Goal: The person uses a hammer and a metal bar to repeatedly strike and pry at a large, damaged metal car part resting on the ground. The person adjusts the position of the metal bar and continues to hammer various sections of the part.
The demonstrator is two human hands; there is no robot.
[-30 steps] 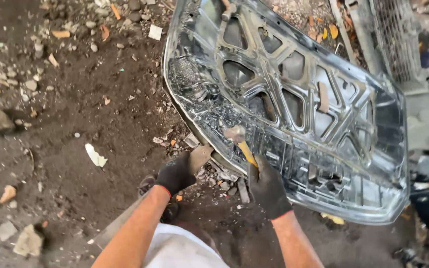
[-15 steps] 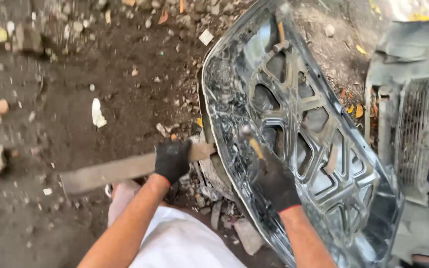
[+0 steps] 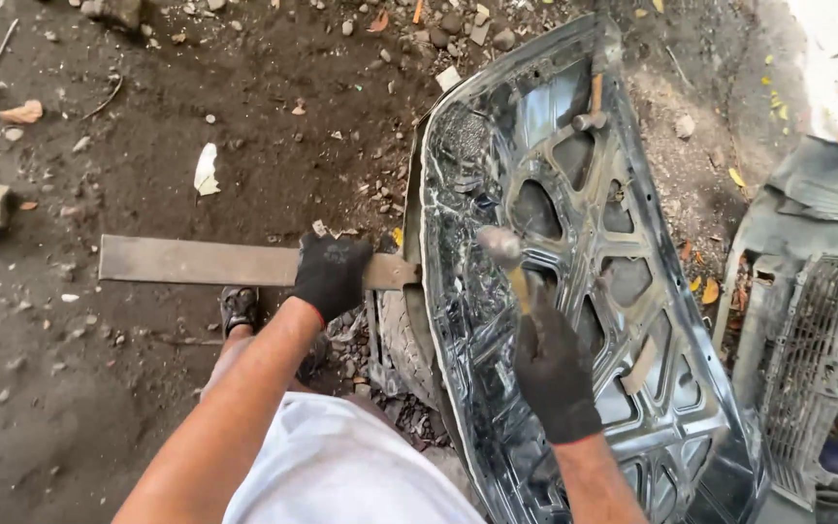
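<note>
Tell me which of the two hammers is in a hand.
The wooden-handled hammer over the middle of the silver sheet-metal panel, gripped by the gloved right hand. The other hammer lies loose near the panel's far end, untouched.

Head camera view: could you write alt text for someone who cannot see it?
Seen from above, a gloved right hand holds a hammer over a bare metal car hood panel on dirt ground, while the gloved left hand grips a long flat metal bar set against the panel's edge.
</note>
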